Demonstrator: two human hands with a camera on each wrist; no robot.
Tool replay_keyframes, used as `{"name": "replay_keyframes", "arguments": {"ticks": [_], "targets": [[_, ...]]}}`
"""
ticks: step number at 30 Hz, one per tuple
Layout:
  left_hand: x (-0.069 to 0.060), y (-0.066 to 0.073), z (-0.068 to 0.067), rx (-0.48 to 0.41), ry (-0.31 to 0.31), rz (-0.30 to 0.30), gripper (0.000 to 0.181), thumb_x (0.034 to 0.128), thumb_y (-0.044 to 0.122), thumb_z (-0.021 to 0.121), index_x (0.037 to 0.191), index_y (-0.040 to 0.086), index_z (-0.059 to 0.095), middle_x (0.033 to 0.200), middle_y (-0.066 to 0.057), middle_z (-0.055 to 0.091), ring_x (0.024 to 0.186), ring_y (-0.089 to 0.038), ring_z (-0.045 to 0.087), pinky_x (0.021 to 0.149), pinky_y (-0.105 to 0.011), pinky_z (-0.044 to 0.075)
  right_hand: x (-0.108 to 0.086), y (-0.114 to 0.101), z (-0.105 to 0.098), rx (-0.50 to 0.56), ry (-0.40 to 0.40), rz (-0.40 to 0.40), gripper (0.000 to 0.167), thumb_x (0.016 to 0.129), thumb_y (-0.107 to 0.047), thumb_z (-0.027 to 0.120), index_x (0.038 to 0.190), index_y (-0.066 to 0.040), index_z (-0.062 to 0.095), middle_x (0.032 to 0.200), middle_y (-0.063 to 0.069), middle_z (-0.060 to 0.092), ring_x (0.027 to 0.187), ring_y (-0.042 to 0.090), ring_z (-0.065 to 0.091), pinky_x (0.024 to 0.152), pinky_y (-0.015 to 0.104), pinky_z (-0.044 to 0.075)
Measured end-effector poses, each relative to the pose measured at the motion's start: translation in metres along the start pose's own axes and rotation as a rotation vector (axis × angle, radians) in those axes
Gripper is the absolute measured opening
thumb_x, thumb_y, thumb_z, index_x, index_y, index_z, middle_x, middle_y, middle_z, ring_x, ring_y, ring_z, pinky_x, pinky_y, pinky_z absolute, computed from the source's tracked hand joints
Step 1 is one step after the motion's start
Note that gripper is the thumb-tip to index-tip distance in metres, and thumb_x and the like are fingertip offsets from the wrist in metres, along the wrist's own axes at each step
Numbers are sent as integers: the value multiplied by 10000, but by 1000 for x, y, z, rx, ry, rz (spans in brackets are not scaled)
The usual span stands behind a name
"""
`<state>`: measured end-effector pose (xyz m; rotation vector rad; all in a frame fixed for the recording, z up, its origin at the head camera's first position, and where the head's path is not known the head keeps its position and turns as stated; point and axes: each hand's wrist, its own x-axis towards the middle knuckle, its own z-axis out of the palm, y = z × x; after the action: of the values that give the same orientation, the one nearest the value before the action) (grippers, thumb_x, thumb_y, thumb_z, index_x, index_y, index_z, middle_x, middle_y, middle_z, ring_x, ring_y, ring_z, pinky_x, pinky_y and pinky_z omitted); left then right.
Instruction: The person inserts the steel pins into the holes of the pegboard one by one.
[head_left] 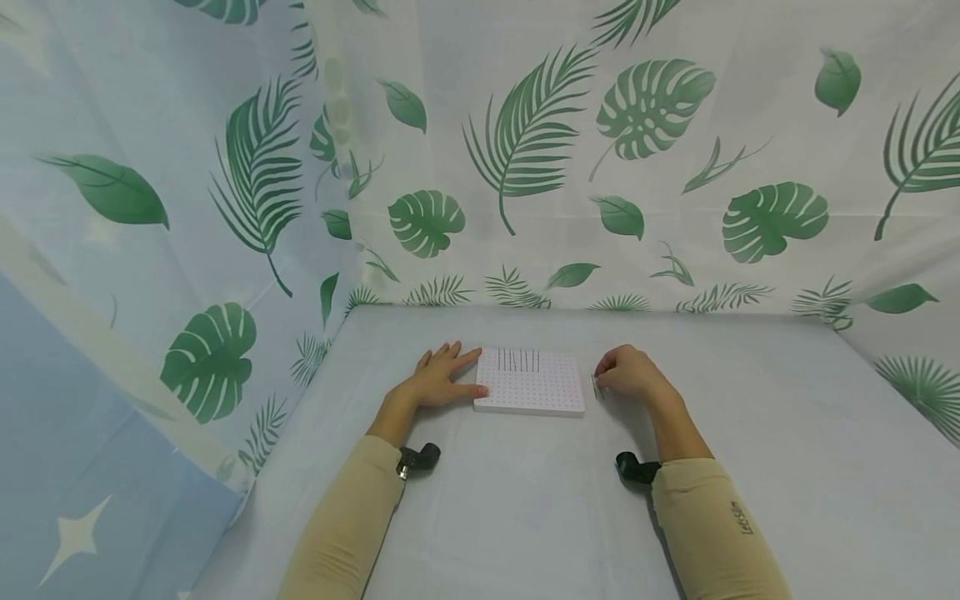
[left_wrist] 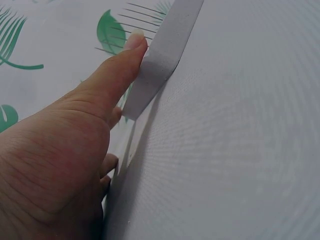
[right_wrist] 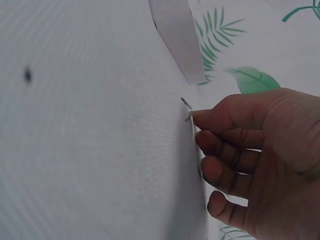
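Observation:
A white pegboard (head_left: 528,383) with a grid of small holes lies on the table between the hands. Several thin dark metal pins (head_left: 519,360) stand upright in its back left part. My left hand (head_left: 438,383) is spread at the board's left end, thumb on the near left edge, the other fingers reaching toward the far left corner. Just right of the board, my right hand (head_left: 630,372) bends down to the table, thumb and forefinger pinching at loose thin metal pins (head_left: 597,388). In the right wrist view, pin ends (right_wrist: 186,103) show at the thumb tip; how many are pinched is hidden.
A pale cloth covers the table (head_left: 525,500). White curtains with green leaf prints (head_left: 532,133) hang behind and at the left. Black wrist cameras (head_left: 420,457) are strapped to both forearms.

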<state>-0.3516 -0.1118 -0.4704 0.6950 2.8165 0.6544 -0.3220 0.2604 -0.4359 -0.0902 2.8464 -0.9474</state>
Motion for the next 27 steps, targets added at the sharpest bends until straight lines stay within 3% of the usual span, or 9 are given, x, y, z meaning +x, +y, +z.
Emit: {"name": "replay_keyframes", "arguments": {"ticks": [11,21,27], "targets": [[0,0,-1,7,0,1,934,897,742,613,1655,299,294,1745,-163,132,1628,-383,64,1302,-592,-15,-2,-6,-1,-258,20,22,164,988,-128,606,996,-33,740,964,139,716,852,278,613,728,431,499],[1,-2,1,5,1,2,946,892,760,605,1658,308,281,1745,-158,131,1628,-381,70,1300,-601,-9,-3,-4,4,-326,-35,-3,271,1052,-82,485,1200,73,651,1230,272,681,1090,403,653,913,554,536],[2,-3,1,6,4,5,944,890,763,603,1657,316,281,1746,-156,128,1629,-378,62,1301,-595,-17,-3,-4,1,-304,32,-23,309,1071,-96,419,1230,118,577,1232,329,658,1099,464,656,898,582,534]]}}
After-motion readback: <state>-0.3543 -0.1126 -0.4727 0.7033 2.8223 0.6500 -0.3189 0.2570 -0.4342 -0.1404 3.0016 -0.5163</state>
